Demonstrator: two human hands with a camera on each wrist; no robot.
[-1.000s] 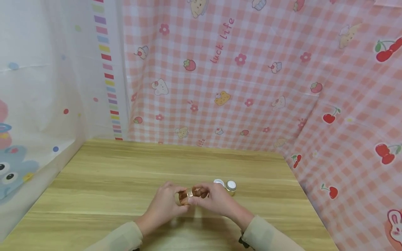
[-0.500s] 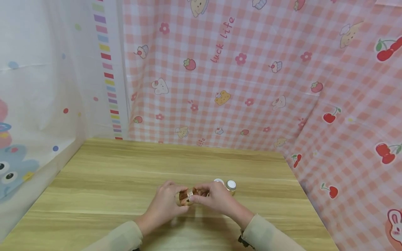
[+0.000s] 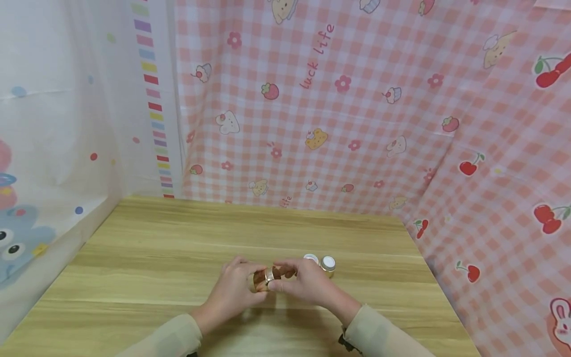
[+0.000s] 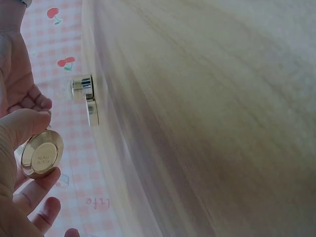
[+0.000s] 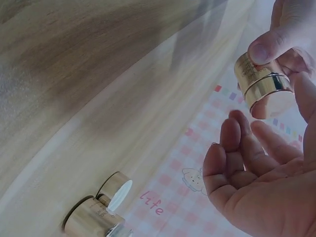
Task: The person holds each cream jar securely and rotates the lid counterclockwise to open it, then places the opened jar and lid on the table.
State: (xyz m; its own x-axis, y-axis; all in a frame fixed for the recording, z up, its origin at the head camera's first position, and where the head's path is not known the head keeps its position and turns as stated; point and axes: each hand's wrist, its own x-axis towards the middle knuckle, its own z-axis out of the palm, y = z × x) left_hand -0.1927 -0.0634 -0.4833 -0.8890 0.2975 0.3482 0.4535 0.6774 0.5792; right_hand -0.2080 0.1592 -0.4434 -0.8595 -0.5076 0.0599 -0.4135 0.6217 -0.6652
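Note:
Above the middle of the wooden table, my left hand (image 3: 236, 286) grips a small gold cream jar (image 3: 259, 281) lying on its side. In the left wrist view, the flat round base (image 4: 43, 155) with faint raised lettering faces the camera, between thumb and fingers. A shiny ring circles the jar (image 5: 252, 69) in the right wrist view. My right hand (image 3: 308, 282) reaches the jar's other end, thumb and index finger on opposite sides of its rim. The remaining right fingers (image 5: 222, 148) curl loosely, apart from the jar. Exact contact of the index fingertip is unclear.
Behind my right hand, a second gold jar (image 3: 328, 266) with a white top stands on the table (image 3: 178, 248). Next to it is a short gold piece with a white round face (image 5: 120, 195). Pink checked cloth (image 3: 285, 109) hangs behind and to the right; white cloth hangs left.
My right thumb and fingers shift slightly about the jar's end, spreading and drawing in. The left hand and the things on the table stay put.

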